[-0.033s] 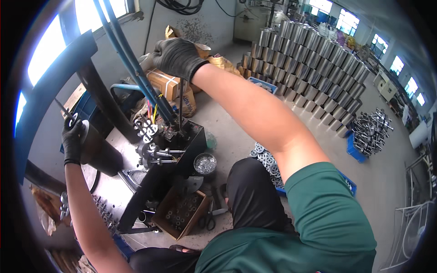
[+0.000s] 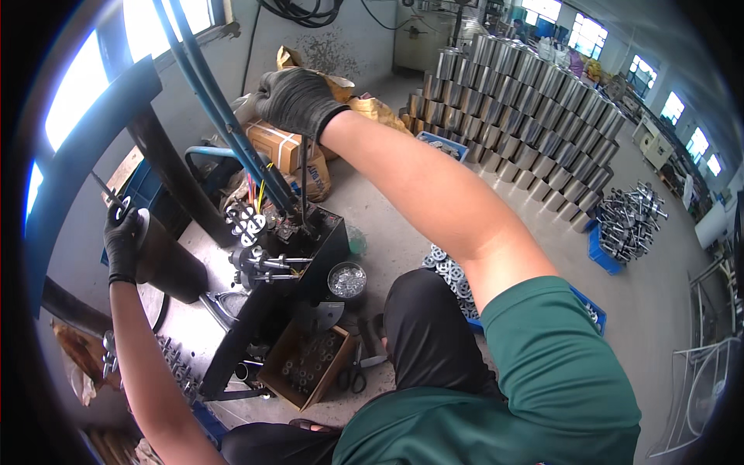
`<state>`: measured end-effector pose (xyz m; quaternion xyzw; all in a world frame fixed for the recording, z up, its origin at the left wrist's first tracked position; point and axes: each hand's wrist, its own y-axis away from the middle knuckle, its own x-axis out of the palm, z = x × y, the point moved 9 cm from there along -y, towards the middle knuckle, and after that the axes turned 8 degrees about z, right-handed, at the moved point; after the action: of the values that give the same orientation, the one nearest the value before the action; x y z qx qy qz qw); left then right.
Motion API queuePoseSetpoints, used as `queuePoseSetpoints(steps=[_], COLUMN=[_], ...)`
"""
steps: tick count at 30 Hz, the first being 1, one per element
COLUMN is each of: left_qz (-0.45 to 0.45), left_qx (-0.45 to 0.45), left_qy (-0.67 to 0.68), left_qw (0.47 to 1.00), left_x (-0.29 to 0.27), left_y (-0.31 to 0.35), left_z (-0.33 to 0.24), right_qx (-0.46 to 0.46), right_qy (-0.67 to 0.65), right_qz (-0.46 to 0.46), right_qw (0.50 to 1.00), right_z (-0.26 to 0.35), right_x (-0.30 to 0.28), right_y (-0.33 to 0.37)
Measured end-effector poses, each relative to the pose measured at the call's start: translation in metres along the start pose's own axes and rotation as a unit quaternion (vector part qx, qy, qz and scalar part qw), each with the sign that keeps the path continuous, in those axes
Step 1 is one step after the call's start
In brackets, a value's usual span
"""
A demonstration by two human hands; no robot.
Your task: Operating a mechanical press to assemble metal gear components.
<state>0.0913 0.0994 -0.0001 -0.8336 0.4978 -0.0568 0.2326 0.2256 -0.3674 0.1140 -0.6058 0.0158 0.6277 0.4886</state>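
Observation:
My left hand (image 2: 122, 244), in a dark glove, is closed on a metal part with a thin shaft and a pale round disc (image 2: 122, 208), beside the end of a dark cylinder (image 2: 174, 267) on the machine. Farther forward, my right hand (image 2: 298, 101), gloved too, makes a fist at the top of an upright lever (image 2: 304, 174); its grip end is mostly hidden by the fingers. Between the hands, several shafts with round flanges (image 2: 267, 265) lie on the machine's bench, near a group of pale slotted discs (image 2: 246, 223).
A bowl of small shiny pieces (image 2: 346, 280) and a cardboard box with rings (image 2: 333, 364) stand near my knee, with scissors (image 2: 354, 378) alongside. Blue bins of metal discs (image 2: 449, 279) and shafts (image 2: 629, 225) sit to the right, before stacked steel cylinders (image 2: 515, 116).
The view has shifted very slightly. Both hands keep the same hold and nearly the same place.

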Motion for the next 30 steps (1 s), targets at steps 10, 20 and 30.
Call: queuePoseSetpoints(steps=[10, 20, 30], left_qz=[-0.001, 0.184, 0.31], left_qx=[0.224, -0.009, 0.186], left_qy=[-0.051, 0.063, -0.124], left_qw=[0.973, 0.981, 0.924], left_x=[0.079, 0.252, 0.293], left_y=[0.128, 0.371, 0.433], left_z=[-0.084, -0.027, -0.036], right_qx=[0.05, 0.07, 0.545], right_qy=[-0.074, -0.405, -0.777], right_qz=[-0.072, -0.215, 0.168], right_qw=[0.993, 0.886, 0.265], right_z=[-0.008, -0.073, 0.081], right_x=[-0.015, -0.016, 0.21], right_y=[0.03, 0.189, 0.448])
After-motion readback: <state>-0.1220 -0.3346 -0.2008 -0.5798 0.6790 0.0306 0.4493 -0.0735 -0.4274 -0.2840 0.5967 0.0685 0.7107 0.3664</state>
